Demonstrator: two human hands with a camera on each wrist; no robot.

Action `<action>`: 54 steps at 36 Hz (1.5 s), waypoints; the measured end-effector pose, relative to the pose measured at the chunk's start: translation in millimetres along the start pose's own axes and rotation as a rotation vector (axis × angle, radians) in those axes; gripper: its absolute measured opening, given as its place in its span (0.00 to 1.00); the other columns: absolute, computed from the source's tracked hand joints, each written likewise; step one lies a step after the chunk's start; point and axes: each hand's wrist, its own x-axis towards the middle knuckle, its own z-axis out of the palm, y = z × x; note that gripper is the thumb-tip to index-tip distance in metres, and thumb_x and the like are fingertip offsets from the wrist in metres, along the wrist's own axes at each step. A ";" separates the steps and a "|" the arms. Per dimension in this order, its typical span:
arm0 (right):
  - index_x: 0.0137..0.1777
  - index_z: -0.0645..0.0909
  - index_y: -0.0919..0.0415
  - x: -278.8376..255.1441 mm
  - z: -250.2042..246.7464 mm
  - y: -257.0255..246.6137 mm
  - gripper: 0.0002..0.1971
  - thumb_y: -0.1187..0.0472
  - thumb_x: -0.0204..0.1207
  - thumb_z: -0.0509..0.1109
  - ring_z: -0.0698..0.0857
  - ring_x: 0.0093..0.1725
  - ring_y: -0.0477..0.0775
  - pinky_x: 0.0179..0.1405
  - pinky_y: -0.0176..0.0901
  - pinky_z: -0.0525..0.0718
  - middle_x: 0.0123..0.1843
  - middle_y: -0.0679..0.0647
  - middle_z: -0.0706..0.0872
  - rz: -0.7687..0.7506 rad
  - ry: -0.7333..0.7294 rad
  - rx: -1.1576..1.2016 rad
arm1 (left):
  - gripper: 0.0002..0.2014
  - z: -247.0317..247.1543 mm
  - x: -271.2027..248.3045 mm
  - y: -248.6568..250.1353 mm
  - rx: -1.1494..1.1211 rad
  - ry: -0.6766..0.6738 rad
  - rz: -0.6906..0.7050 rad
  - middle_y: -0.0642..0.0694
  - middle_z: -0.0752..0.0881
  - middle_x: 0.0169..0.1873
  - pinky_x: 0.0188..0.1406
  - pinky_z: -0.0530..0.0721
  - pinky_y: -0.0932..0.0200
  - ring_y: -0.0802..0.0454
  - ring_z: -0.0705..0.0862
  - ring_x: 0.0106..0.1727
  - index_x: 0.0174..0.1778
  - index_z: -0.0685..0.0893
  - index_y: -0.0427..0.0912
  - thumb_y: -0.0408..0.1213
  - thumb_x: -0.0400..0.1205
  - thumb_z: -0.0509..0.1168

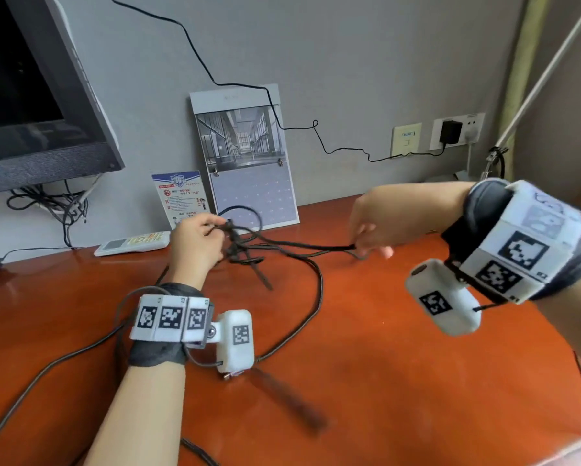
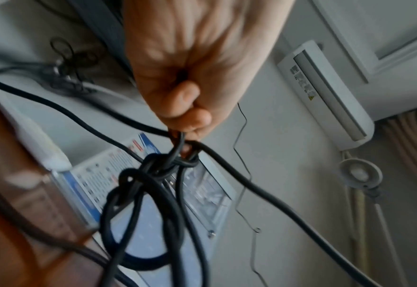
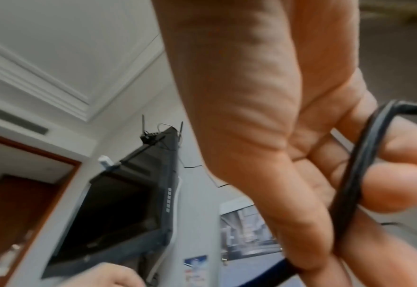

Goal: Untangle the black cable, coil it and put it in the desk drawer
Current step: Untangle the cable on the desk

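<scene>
The black cable [image 1: 302,245] is knotted above the red-brown desk [image 1: 366,364]. My left hand [image 1: 198,240] pinches the knot [image 1: 233,242] and holds it off the desk; in the left wrist view the knot [image 2: 161,167] hangs just below my fingertips [image 2: 190,120] with several loops beneath. My right hand [image 1: 373,227] grips a strand of the cable to the right, stretched almost level from the knot. In the right wrist view the strand [image 3: 352,186] runs between thumb and fingers. More cable [image 1: 312,304] trails across the desk towards me. No drawer is in view.
A monitor [image 1: 36,95] stands at the back left with tangled wires [image 1: 47,203] under it. A calendar [image 1: 248,156] and a blue card [image 1: 181,196] lean on the wall, a white remote [image 1: 132,243] lies beside them. A thin wire [image 1: 332,149] runs to a wall plug [image 1: 450,131].
</scene>
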 end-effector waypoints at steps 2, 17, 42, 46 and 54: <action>0.40 0.86 0.53 -4.3 -5.6 19.2 0.09 0.61 0.77 0.65 0.78 0.28 0.29 0.27 0.25 0.69 0.35 0.45 0.90 0.153 -0.043 -0.086 | 0.14 -12.2 5.8 -10.7 0.037 0.042 -0.017 0.37 0.87 0.43 0.14 0.72 0.71 0.48 0.82 0.24 0.49 0.87 0.39 0.20 0.78 0.60; 0.66 0.76 0.64 39.3 25.4 -19.4 0.18 0.66 0.77 0.58 0.81 0.62 0.64 0.58 0.50 0.81 0.64 0.60 0.81 0.138 0.226 0.005 | 0.13 3.4 1.9 -12.2 0.094 -0.005 -0.057 0.41 0.87 0.40 0.17 0.72 0.67 0.50 0.78 0.21 0.49 0.87 0.40 0.23 0.79 0.60; 0.52 0.81 0.62 44.0 35.8 41.7 0.12 0.69 0.82 0.56 0.68 0.24 0.49 0.29 0.45 0.63 0.25 0.46 0.69 0.191 0.959 0.517 | 0.13 -10.3 4.8 -16.1 0.394 0.080 0.010 0.44 0.89 0.54 0.48 0.82 0.52 0.39 0.84 0.54 0.50 0.88 0.51 0.30 0.80 0.62; 0.52 0.82 0.60 34.4 34.9 67.0 0.12 0.68 0.82 0.56 0.72 0.33 0.59 0.35 0.45 0.68 0.27 0.48 0.71 0.272 0.991 0.397 | 0.12 -9.2 4.2 -13.3 0.364 0.063 0.015 0.45 0.89 0.52 0.45 0.82 0.53 0.40 0.85 0.50 0.46 0.87 0.54 0.31 0.79 0.63; 0.49 0.83 0.64 7.8 25.2 71.1 0.11 0.71 0.80 0.58 0.69 0.23 0.44 0.24 0.32 0.63 0.25 0.49 0.71 0.104 1.080 0.493 | 0.11 -7.7 4.2 -8.4 0.235 -0.040 -0.036 0.43 0.89 0.45 0.36 0.78 0.59 0.43 0.85 0.36 0.43 0.85 0.50 0.28 0.78 0.63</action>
